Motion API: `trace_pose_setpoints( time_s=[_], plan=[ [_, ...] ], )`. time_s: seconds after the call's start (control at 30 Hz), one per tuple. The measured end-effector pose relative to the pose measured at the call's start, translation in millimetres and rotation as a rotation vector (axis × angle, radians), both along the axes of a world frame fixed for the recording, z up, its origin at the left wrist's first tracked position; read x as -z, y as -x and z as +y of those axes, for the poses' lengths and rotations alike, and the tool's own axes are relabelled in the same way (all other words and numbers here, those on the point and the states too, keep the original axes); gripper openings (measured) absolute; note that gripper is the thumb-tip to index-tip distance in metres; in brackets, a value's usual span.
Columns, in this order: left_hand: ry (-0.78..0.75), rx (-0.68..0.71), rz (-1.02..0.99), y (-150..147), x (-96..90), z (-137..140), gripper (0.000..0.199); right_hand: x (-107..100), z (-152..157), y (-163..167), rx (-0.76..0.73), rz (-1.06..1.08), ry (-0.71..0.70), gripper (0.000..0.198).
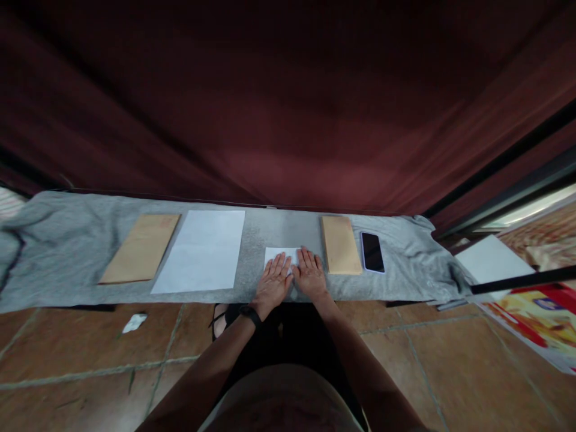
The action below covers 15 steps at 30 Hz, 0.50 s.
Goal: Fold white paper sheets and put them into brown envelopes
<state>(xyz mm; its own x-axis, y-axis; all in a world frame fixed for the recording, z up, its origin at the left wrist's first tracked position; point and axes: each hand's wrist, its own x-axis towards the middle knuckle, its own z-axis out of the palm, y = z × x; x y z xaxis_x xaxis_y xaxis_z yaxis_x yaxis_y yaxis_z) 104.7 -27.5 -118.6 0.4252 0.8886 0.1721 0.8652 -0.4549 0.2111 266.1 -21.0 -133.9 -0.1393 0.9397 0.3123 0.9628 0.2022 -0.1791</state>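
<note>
Small white paper: in the head view, the small white paper [282, 252] lies flat near the bench's front edge, partly under both hands.
Paper's direction: its visible far edge runs left to right, roughly along the bench; the hands cover too much to tell its long axis.
Left hand: the left hand [273, 281] rests palm down on the paper, fingers stretched forward and slightly apart.
Right hand: the right hand [310, 273] lies flat at the paper's right side, fingers extended, slightly parted.
Large white sheet: the large white sheet [202, 252] is left of the hands, its long axis running away from the person.
Left brown envelope: the left brown envelope [141, 249] lies beyond that sheet, slanting away; contents cannot be told.
Right brown envelopes: the right brown envelopes [341, 245], apparently stacked, point away lengthwise; contents hidden.
Phone: the phone [372, 252] lies just beside them, screen up.
Bench cover: grey cloth [400, 258] beneath everything.
</note>
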Motion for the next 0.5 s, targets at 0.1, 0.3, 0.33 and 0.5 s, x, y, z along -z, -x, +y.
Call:
trace_pose_setpoints(
  time_s=[0.1, 0.3, 0.33, 0.5],
  plan=[
    [-0.014, -0.008, -0.003, 4.4, -0.6, 0.0, 0.058, -0.8, -0.2, 0.5, 0.002, -0.012, -0.002, 0.057],
    [-0.011, 0.002, -0.009, 9.2, -2.9, -3.8, 0.06, -2.1, -0.7, -2.0, -0.03, -0.039, -0.018, 0.057],
    [-0.009, 0.012, -0.01, 10.7, -3.1, -4.2, 0.06, -1.7, -1.3, -3.2, -0.035, -0.044, -0.02, 0.057],
    [-0.01, 0.065, -0.019, 18.1, -4.2, -5.5, 0.064, 0.9, -8.0, -12.8, -0.033, -0.058, -0.012, 0.056]
  ],
)
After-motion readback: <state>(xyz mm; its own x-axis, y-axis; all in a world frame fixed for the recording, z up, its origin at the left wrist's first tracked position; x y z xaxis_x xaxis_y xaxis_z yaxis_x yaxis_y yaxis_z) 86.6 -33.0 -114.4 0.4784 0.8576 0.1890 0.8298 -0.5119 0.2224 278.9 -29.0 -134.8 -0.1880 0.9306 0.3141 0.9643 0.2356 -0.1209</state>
